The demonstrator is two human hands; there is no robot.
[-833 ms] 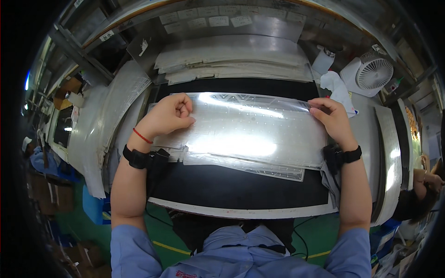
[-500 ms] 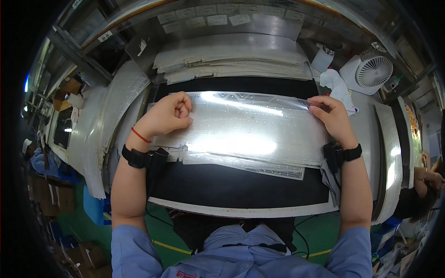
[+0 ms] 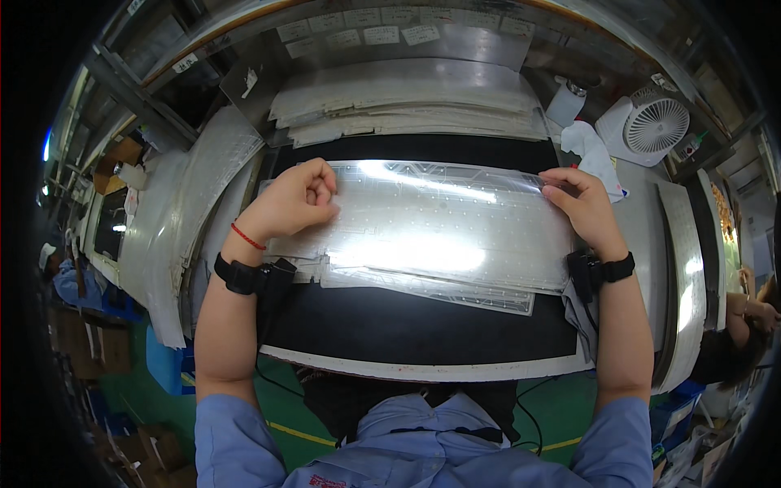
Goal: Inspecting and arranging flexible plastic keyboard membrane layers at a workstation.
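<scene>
Left hand (image 3: 313, 198): curled, pinching the sheet's left end between thumb and fingers.
Right hand (image 3: 568, 193): pinching the sheet's far right corner, thumb below fingers.
Sheet (image 3: 443, 224): clear, glossy, spanning the gap between both hands, over other sheets (image 3: 511, 304) on the counter.
Counter (image 3: 407, 333): black-topped, white along the near edge.
Stack (image 3: 407, 88): beyond the sheet, at the back.
Fan (image 3: 643, 130): white, far right, beside a cloth (image 3: 591, 154).
</scene>
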